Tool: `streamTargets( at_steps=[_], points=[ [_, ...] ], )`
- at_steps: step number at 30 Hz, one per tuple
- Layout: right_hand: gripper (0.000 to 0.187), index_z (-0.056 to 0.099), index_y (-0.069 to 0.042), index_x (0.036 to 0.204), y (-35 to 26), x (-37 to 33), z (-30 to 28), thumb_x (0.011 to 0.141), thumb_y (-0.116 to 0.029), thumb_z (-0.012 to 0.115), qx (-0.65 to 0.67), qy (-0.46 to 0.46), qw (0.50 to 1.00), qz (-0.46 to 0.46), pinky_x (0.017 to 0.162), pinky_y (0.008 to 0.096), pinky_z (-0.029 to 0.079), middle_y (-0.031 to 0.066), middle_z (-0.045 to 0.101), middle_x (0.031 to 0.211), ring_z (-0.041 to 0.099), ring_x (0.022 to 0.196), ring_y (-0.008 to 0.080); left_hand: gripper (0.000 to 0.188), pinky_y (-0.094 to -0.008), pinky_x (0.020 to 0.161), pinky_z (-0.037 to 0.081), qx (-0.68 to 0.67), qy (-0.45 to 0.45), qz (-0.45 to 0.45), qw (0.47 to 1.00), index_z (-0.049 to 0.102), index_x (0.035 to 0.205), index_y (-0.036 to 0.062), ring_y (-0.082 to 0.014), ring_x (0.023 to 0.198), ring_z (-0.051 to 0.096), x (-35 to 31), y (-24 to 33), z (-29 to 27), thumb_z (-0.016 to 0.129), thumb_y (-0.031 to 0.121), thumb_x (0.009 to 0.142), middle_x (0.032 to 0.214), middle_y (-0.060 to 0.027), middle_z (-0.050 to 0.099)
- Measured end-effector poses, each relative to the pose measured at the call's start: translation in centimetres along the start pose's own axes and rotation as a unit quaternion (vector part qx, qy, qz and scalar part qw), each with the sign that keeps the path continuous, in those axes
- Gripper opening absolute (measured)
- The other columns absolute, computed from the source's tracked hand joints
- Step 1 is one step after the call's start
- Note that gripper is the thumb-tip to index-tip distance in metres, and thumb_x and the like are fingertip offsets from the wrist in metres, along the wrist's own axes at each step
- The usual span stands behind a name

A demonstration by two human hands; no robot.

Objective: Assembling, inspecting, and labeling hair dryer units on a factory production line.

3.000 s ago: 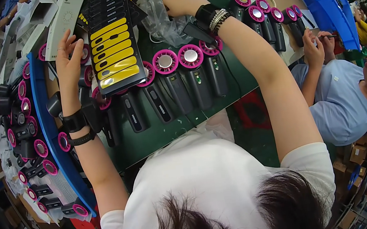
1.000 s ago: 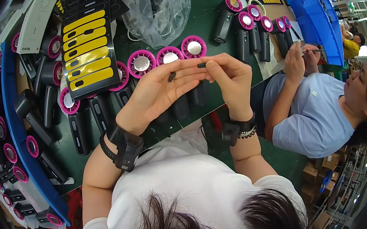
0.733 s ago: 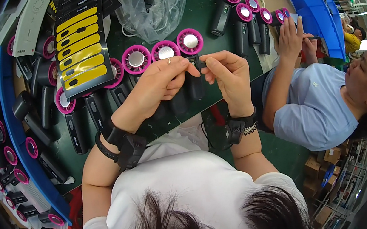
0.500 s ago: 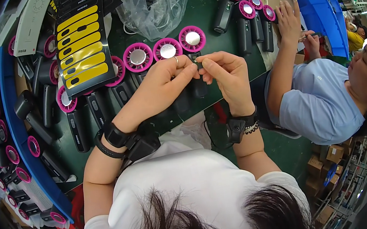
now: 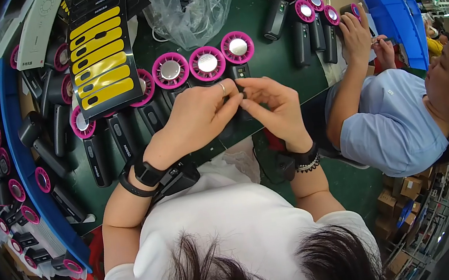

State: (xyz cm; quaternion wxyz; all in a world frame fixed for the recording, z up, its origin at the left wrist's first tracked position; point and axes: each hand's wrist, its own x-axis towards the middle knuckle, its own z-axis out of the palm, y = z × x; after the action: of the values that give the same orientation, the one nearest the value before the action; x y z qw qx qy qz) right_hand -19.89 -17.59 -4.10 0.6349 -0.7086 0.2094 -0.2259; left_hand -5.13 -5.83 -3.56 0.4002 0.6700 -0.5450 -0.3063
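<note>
My left hand [image 5: 194, 118] and my right hand [image 5: 278, 106] meet fingertip to fingertip over the handle of a black handheld fan [image 5: 240, 71] with a pink ring head. Both are closed in a pinch. Between the fingertips shows a small dark bit, too tiny to name. The fan lies on the green table, its lower handle partly hidden by my hands. Two more such fans, one with its pink head [image 5: 207, 63] and another with its head [image 5: 170, 70], lie just left, their handles mostly behind my left hand.
A sheet of yellow and black stickers [image 5: 101, 60] overlaps fans at the left. Beyond lies a clear plastic bag [image 5: 190, 8]. A blue-edged tray [image 5: 45, 203] of fans stands far left. At right, a co-worker [image 5: 391, 112] in light blue works beside several fans [image 5: 303, 44] and blue bins [image 5: 392, 10].
Both hands have come slightly down toward me, uncovering more of the fan's handle top. My right fingers have shifted around the small bit. The co-worker's raised hand has moved slightly.
</note>
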Motion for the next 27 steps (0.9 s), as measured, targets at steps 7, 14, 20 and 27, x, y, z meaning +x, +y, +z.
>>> streamTargets(
  at_steps=[7,14,20,27],
  points=[
    [0.014,0.066,0.002,0.098,0.9,1.3,-4.1,0.084,0.0,0.062,-0.023,0.074,0.996,0.054,0.066,0.0183,0.046,0.0025,0.062,0.087,0.058,0.074,0.0068,0.03,-0.0314,0.044,0.041,0.219,0.008,0.117,0.969,0.058,0.112,0.0078,-0.0211,0.049,0.057,-0.9,0.3,2.2,0.06,0.021,0.085,0.057,-0.0056,0.056],
    [0.012,0.067,0.002,0.093,3.3,3.8,-3.3,0.084,-0.004,0.063,-0.034,-0.009,0.999,0.012,0.063,0.0176,0.044,0.0022,0.059,0.084,0.057,0.07,0.0066,0.045,-0.0321,0.043,0.041,0.333,-0.023,0.084,0.939,0.053,0.124,0.0076,-0.0199,0.048,0.057,-0.8,-0.2,3.4,0.061,0.025,0.083,0.054,-0.0034,0.055],
    [0.009,0.068,0.0,0.088,3.5,4.6,-3.5,0.081,-0.005,0.067,-0.111,-0.064,0.992,0.012,0.058,0.0186,0.042,0.0016,0.057,0.081,0.053,0.065,0.005,0.051,-0.0321,0.042,0.041,0.347,-0.036,0.072,0.934,0.051,0.127,0.0074,-0.0201,0.045,0.056,-1.0,-0.1,3.6,0.062,0.027,0.082,0.053,-0.0035,0.054],
    [0.012,0.069,-0.002,0.09,2.5,4.6,-3.4,0.078,-0.003,0.067,-0.189,-0.072,0.979,-0.019,0.058,0.0201,0.042,0.0035,0.057,0.079,0.054,0.065,0.0073,0.052,-0.0319,0.042,0.041,0.341,-0.043,0.061,0.937,0.05,0.128,0.0069,-0.0201,0.045,0.056,-0.8,0.1,3.6,0.062,0.027,0.082,0.053,-0.0035,0.054]
  ],
)
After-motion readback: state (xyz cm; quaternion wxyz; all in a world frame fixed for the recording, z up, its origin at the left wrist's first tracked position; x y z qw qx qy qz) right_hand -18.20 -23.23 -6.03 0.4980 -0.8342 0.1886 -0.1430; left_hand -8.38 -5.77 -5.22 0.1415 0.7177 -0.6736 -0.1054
